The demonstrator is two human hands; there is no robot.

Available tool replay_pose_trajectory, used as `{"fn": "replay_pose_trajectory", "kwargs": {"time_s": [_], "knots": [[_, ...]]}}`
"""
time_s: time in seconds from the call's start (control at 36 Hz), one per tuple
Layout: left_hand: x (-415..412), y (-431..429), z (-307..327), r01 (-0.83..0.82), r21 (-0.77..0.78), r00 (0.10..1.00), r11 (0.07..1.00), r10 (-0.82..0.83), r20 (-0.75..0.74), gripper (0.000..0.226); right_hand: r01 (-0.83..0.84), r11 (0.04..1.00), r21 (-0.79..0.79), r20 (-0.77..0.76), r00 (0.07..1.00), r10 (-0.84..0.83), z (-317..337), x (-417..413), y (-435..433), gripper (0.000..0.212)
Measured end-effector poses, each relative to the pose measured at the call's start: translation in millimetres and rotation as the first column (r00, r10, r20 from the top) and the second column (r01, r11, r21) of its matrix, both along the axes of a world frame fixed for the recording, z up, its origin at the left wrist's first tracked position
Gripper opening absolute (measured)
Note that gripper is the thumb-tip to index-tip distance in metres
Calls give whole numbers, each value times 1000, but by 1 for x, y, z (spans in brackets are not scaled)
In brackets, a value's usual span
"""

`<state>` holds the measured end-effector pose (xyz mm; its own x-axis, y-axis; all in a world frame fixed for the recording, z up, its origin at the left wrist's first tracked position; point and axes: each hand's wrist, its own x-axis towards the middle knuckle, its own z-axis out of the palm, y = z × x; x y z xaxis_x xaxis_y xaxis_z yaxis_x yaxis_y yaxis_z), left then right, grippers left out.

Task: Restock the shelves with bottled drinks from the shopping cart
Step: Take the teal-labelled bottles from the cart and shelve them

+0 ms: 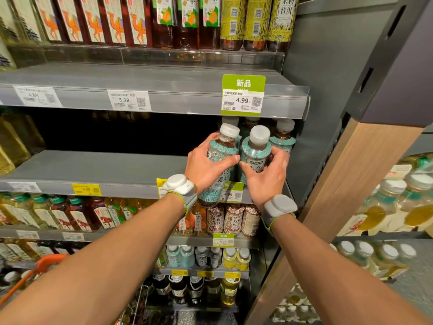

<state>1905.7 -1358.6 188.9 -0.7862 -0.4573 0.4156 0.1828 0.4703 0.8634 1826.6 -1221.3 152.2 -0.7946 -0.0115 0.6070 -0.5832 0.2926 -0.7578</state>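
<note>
Logging grip: your left hand [208, 165] is curled round the left bottle [223, 153]; your right hand [267, 177] is curled round the right bottle [254, 153]. (Recorder)

Where do they sit against the shelf? (Operator)

Both are at the right front of the middle shelf [93, 170], side by side and touching. The left bottle is tilted, cap leaning inward, base hanging out past the front lip. The right bottle is nearer upright; your hand hides its base. The slot lies straight ahead of both hands. (Recorder)

What stands in there? (Operator)

Matching teal bottles [282, 138] stand just behind yours, by the right wall; your right hand is nearer them. Judgement: you lift the left base over the lip, then push both in. The cart [46, 261] sits low on your left; I cannot tell its contents. (Recorder)
</note>
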Motion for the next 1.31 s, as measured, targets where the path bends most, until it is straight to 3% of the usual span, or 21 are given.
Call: {"fn": "replay_pose_trajectory", "kwargs": {"time_s": [0.31, 0.47, 0.58, 0.67, 0.78, 0.97, 1.17, 1.22, 1.31], "knots": [[-4, -3, 0, 12, 27, 998, 1000, -13, 55, 63, 120, 973, 196, 29, 991, -128, 6, -4, -4, 80], [-2, 1, 6, 52, 132, 998, 990, -57, 31, 46, 135, 978, 162, 40, 989, -143, 8, 5, -2, 57], [2, 6, 9, 62, 217, 998, 974, -61, -11, 45, 39, 995, 90, -18, 999, -38, 10, 12, -3, 34], [4, 9, 9, 75, 298, 997, 952, -62, -52, 47, -161, 985, 65, -12, 987, 162, 13, 23, -5, 25], [6, 16, 11, 136, 448, 990, 884, -103, -97, 49, -388, 915, 111, 51, 922, 385, 16, 38, -2, 47], [9, 29, 17, 299, 617, 954, 728, -253, -163, 55, -320, 936, 149, 57, 947, 315, 18, 49, 3, 74], [1, 39, 19, 317, 508, 946, 801, -302, -113, 69, -151, 984, 94, 68, 987, 145, 24, 55, 13, 66], [-4, 42, 19, 310, 378, 948, 872, -313, -56, 61, -65, 993, 93, 55, 997, 60, 26, 57, 17, 65], [-9, 44, 21, 214, 153, 977, 965, -211, -31, 30, 62, 995, 75, 29, 998, -64, 29, 60, 22, 62]]}}
